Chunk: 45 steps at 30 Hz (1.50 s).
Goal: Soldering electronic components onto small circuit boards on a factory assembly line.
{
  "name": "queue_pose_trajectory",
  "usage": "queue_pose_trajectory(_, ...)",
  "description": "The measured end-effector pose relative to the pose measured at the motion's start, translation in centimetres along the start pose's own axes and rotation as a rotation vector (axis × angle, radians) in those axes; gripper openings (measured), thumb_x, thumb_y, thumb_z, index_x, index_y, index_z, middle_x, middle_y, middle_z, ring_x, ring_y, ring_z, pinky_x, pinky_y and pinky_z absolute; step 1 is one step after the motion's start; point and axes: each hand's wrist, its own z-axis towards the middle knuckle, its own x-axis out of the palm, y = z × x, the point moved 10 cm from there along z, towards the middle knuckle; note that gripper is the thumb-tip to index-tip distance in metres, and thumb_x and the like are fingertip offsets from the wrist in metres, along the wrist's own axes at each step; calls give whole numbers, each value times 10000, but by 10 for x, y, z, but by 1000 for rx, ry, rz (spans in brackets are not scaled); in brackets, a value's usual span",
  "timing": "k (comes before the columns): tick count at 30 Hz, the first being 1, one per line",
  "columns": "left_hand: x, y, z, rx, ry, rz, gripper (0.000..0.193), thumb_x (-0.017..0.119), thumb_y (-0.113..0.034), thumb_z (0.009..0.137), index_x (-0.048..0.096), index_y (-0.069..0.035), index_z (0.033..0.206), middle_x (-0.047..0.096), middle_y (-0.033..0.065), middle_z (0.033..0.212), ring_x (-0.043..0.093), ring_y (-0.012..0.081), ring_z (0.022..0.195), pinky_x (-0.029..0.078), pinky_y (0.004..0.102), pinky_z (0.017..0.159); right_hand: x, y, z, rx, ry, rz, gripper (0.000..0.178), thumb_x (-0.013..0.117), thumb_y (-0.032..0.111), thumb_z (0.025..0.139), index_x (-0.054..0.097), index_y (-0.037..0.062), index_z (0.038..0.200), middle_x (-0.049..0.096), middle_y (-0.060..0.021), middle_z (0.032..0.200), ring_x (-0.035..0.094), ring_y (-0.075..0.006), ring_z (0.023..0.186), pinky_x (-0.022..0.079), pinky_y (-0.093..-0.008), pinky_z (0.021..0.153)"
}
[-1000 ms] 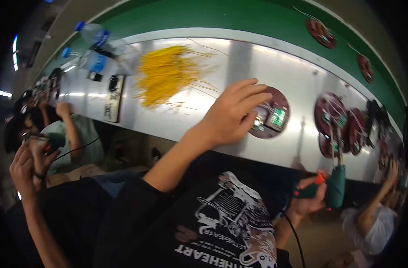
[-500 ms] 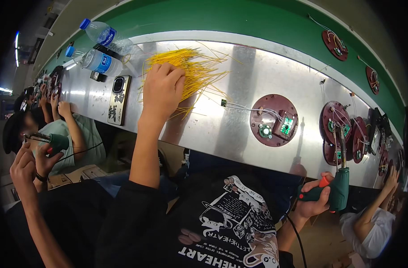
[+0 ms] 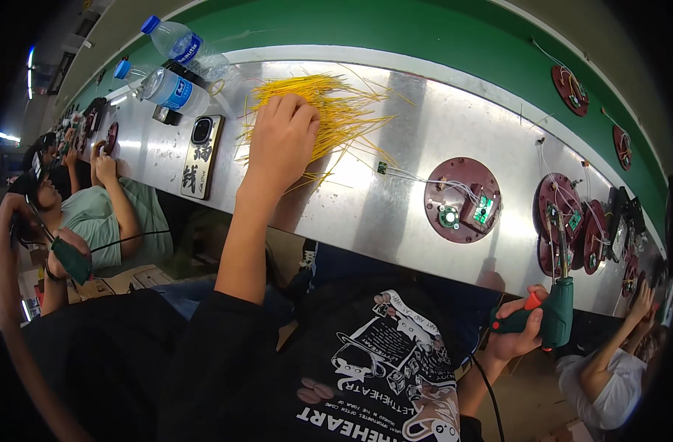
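Note:
My left hand (image 3: pixel 283 144) rests palm down on a heap of thin yellow wires (image 3: pixel 344 118). Its fingers are bent and pressed together on the wires, and the fingertips are hidden in the heap. In my right hand (image 3: pixel 519 328) is a green soldering gun (image 3: pixel 559 320) with a red trigger; it points upward beyond the bench's near edge, its long metal tip overlapping the stacked discs in this view. Between my hands, a dark red round disc (image 3: pixel 454 230) lies flat. It carries small green circuit boards and white wires leading to a little green board (image 3: pixel 382 168).
Left of the wires lie a phone (image 3: pixel 204 158) and two water bottles (image 3: pixel 176 90). More dark red discs (image 3: pixel 557 191) are stacked at the right; others sit on the green ledge (image 3: pixel 395 29). Co-workers sit on both sides; one at left holds another soldering gun (image 3: pixel 71 259).
The whole bench has shifted slightly rightward in the view. My left hand stays on the wires and my right keeps its hold. The left co-worker's soldering gun has moved lower and leftward.

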Motion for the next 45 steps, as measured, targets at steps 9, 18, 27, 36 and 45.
queue_pose_trajectory(9,-23,-8,7,47,-123,-147,61,658,-52,864,632,-38,918,623,107,999,575,324,979,449,420,846,1,0,-1,25,-9,24,387,518,252,962,542,-80,1159,594,-205,990,505,-145,432,417,-242,418)
queue_pose_trajectory(18,-20,-14,14,-57,-141,-277,66,627,-37,907,613,-7,963,640,152,882,620,348,828,488,419,758,1,3,-6,30,7,51,402,546,253,952,533,-94,1154,594,-207,1000,529,-147,441,423,-239,421)
queue_pose_trajectory(27,2,-98,17,-28,76,-562,60,635,-26,902,628,-16,960,637,137,855,640,323,764,506,388,682,14,13,-18,104,130,-64,448,582,267,935,538,-113,1168,605,-208,1020,567,-161,483,444,-254,452)
queue_pose_trajectory(36,41,-179,3,200,47,-743,99,710,27,820,669,5,908,622,90,759,608,199,616,472,298,562,41,16,-26,74,384,-103,380,615,85,894,570,-100,1223,643,-216,1074,589,-186,542,497,-276,477)
queue_pose_trajectory(45,50,-184,-3,219,-39,-702,123,721,-6,789,670,-24,899,621,92,760,619,270,636,508,355,554,41,12,-25,148,375,-100,367,615,78,893,574,-91,1217,648,-223,1070,593,-189,550,510,-283,469)
